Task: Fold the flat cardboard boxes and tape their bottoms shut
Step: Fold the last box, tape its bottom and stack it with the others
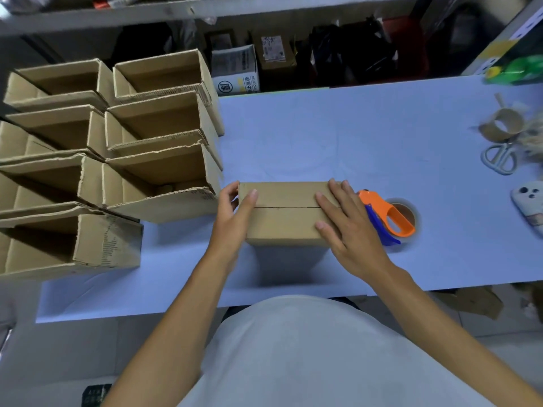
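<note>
A brown cardboard box (283, 214) stands on the pale blue table (352, 136), its two bottom flaps folded shut and facing up, with a bare seam running left to right between them. My left hand (232, 215) clasps the box's left end, thumb on top. My right hand (343, 221) lies flat on the right part of the flaps, fingers spread. Just right of that hand lies an orange tape dispenser (390, 218) with a blue blade guard and a brown tape roll.
Several folded, open-topped cardboard boxes (111, 148) are packed in rows on the left. At the right edge lie an empty tape core (502, 124), white-handled scissors (499, 158) and a phone (529, 204). Shelves with parcels stand behind the table.
</note>
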